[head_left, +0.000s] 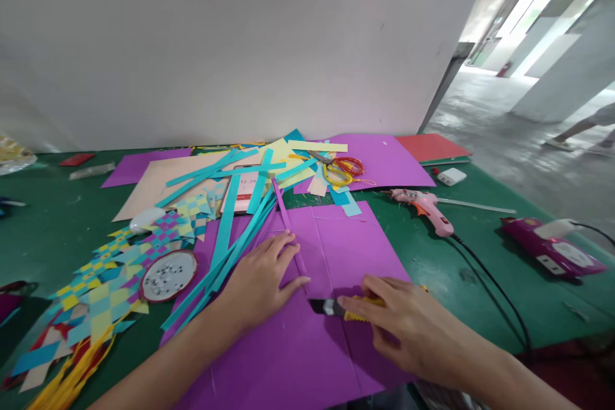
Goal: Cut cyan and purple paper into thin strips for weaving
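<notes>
A large purple sheet (288,346) lies on the green table. My left hand (262,278) rests on it, fingers apart, beside a narrow purple strip (283,205). In my right hand (396,317) is a yellow utility knife (353,309), its dark blade pointing left over the sheet, close to my left thumb. Long teal strips (225,224) run from under my left forearm toward a phone (244,189). A pair of scissors (339,173) with yellow handles lies past the sheet.
Woven paper pieces (103,282) and a round dish of small beads (169,275) lie at left. At right are a pink glue gun (427,208) with a cord and a purple power strip (552,250). A white board (230,51) stands behind.
</notes>
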A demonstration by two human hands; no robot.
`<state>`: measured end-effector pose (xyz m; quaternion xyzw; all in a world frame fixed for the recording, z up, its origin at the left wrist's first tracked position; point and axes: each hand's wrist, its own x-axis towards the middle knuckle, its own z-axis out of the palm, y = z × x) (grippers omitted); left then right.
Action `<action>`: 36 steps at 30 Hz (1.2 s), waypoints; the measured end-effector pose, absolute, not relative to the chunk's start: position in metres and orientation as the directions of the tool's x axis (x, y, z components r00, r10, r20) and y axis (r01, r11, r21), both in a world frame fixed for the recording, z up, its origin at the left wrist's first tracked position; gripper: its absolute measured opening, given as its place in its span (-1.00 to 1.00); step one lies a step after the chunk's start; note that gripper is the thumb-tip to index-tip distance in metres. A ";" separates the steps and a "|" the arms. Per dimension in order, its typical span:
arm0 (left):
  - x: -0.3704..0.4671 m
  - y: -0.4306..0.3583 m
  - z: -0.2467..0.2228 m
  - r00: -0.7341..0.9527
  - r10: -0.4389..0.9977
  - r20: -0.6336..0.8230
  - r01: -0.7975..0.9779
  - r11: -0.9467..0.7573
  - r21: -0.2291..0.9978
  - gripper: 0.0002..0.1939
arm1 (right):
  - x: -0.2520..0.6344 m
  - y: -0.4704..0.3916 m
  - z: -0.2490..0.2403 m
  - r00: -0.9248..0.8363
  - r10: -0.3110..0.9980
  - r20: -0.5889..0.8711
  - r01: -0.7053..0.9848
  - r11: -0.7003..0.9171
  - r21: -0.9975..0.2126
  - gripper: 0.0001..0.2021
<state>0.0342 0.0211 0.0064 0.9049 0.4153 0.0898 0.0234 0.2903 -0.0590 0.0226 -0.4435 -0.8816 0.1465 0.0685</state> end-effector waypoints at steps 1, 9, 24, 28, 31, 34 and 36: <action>0.034 0.021 0.007 0.639 0.756 0.141 0.747 -0.654 0.119 -0.45 | 0.290 -0.059 0.023 -0.594 0.805 -0.005 0.765 0.563 -0.314 -0.41; 0.034 0.021 0.007 0.631 0.763 0.138 0.753 -0.646 0.123 -0.46 | 0.285 -0.059 0.023 -0.560 0.827 -0.047 0.800 0.525 -0.293 -0.40; 0.034 0.021 0.008 0.627 0.766 0.142 0.756 -0.642 0.128 -0.47 | 0.285 -0.064 0.027 -0.568 0.820 -0.065 0.786 0.517 -0.339 -0.43; 0.034 0.021 0.007 0.630 0.765 0.135 0.752 -0.644 0.137 -0.46 | 0.285 -0.063 0.026 -0.571 0.818 -0.075 0.785 0.517 -0.340 -0.43; 0.034 0.021 0.007 0.631 0.764 0.139 0.751 -0.646 0.137 -0.46 | 0.286 -0.063 0.026 -0.568 0.819 -0.079 0.787 0.513 -0.341 -0.43; 0.034 0.021 0.007 0.630 0.764 0.141 0.752 -0.645 0.132 -0.46 | 0.286 -0.063 0.027 -0.569 0.819 -0.074 0.787 0.515 -0.340 -0.43; 0.034 0.022 0.008 0.628 0.764 0.147 0.753 -0.644 0.134 -0.48 | 0.286 -0.062 0.027 -0.570 0.819 -0.069 0.788 0.520 -0.330 -0.43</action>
